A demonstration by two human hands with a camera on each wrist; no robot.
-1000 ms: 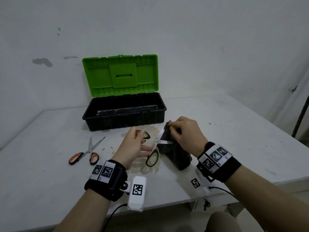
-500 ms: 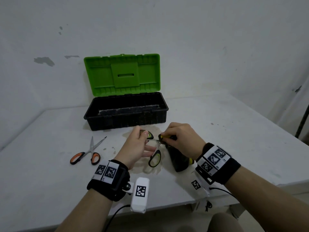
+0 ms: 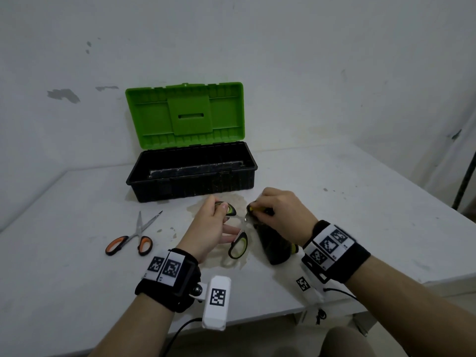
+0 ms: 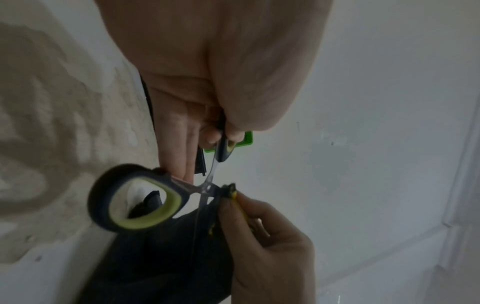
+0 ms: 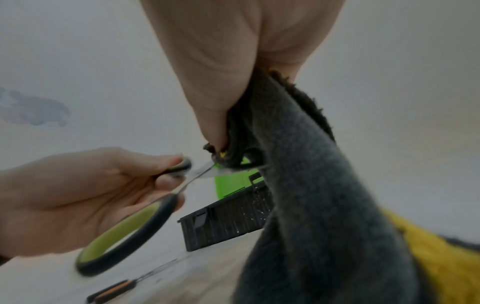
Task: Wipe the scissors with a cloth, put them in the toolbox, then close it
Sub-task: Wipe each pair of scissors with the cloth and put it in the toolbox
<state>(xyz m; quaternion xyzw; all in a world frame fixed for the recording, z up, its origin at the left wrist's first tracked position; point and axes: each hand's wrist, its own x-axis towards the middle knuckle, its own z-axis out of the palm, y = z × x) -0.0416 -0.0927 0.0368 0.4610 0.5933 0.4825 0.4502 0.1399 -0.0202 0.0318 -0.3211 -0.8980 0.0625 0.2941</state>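
The black-and-lime-handled scissors point(image 3: 238, 235) had bright, glossy metal blades that caught the light near the pivot, and smooth plastic handle loops with a softer-looking matt lime lining. The dark grey cloth with a yellow patch point(image 5: 319, 205) looked like soft, napped fleece, matt all over, with a fuzzy, frayed edge. The black plastic toolbox with a bright green lid point(image 3: 192, 173) was hard moulded plastic: the lid smooth with a slight sheen, the ribbed black base dull and flecked with pale specks. The orange-handled scissors point(image 3: 134, 237) showed grey metal blades and smooth plastic grips. The white counter point(image 3: 64, 266) was matt, scuffed and stained brownish.
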